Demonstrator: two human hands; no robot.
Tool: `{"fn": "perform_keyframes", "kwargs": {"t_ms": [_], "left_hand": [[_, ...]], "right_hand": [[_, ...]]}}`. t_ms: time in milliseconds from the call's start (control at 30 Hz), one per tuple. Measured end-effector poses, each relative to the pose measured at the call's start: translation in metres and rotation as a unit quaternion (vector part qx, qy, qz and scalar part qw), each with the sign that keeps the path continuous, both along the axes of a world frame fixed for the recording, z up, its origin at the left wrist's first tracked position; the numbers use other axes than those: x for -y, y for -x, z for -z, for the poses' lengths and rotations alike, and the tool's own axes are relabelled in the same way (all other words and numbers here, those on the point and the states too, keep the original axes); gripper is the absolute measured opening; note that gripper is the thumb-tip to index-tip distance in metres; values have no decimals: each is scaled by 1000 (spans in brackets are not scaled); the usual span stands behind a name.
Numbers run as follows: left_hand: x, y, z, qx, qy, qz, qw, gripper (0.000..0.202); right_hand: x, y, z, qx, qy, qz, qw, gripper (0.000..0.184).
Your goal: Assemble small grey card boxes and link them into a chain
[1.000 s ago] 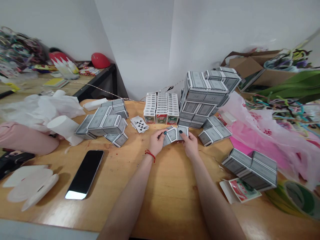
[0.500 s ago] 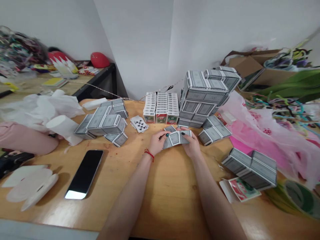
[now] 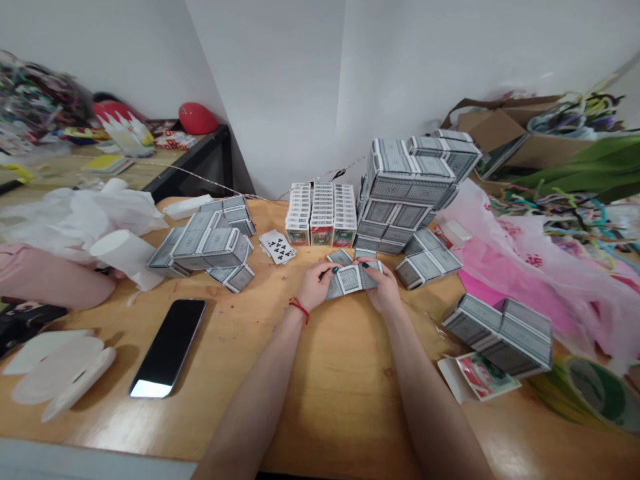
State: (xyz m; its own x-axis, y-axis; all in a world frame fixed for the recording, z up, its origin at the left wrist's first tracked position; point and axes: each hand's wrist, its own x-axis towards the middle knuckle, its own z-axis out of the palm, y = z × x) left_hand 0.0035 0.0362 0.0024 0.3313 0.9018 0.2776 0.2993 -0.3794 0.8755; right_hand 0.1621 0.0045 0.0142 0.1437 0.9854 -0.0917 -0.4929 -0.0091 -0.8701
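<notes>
While the left hand [image 3: 313, 287] and right hand [image 3: 386, 287] pinch opposite ends of the folded cards [image 3: 349, 279] near frame centre, joining seems in hand; the next move probably calls for even pressure.

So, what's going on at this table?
Someone holds a strip of grey-patterned cards, fingers of the left hand at one end, the right hand at the other. Beyond stand three rows of card boxes, with a tall stack of grey-patterned blocks to their right. Loose cards lie to their left, the top one face up.
</notes>
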Motion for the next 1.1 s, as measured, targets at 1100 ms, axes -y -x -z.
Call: {"fn": "perform_keyframes", "kwargs": {"t_ms": [1100], "left_hand": [[9,-21,11,122,56,-55,989,23]], "right_hand": [[-5,14,6,1,61,-19,998,35]]}}
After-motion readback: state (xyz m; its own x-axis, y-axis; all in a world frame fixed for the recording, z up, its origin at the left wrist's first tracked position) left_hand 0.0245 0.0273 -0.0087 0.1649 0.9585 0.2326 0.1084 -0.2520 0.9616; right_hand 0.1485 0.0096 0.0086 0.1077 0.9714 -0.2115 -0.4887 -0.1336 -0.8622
